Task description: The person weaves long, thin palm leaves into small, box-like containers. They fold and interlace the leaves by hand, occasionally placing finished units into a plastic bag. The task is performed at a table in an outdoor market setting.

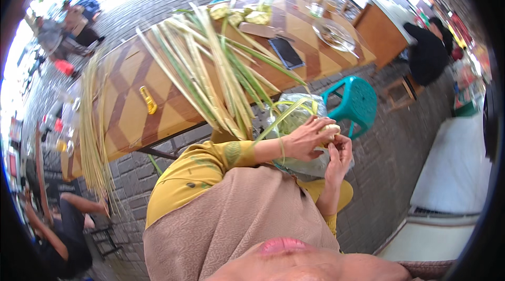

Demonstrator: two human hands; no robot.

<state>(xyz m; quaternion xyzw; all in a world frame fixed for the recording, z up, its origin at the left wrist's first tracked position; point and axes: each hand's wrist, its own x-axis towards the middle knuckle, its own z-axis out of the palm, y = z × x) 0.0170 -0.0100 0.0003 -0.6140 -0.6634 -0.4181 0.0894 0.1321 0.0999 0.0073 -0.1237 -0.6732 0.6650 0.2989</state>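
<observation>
My left hand [305, 139] grips a small woven piece of pale palm leaf [331, 128] from above. The fingers of my right hand [338, 158] pinch the same piece from below, and they partly hide it. Loose green-yellow leaf strips [290, 112] trail from around the hands in a loop to the left. Beneath the hands sits a clear plastic bag [311, 165] with pale green contents. Long palm leaf strips [221, 79] lie heaped on the patterned table [126, 123], their near ends jutting over its edge.
On the table are a yellow box cutter [148, 100], a phone [287, 53], a plate with scraps [334, 35], several woven leaf pieces [257, 17] and a bundle of thin strips [92, 123]. A teal plastic stool [357, 101] stands right of the bag. Other people sit around.
</observation>
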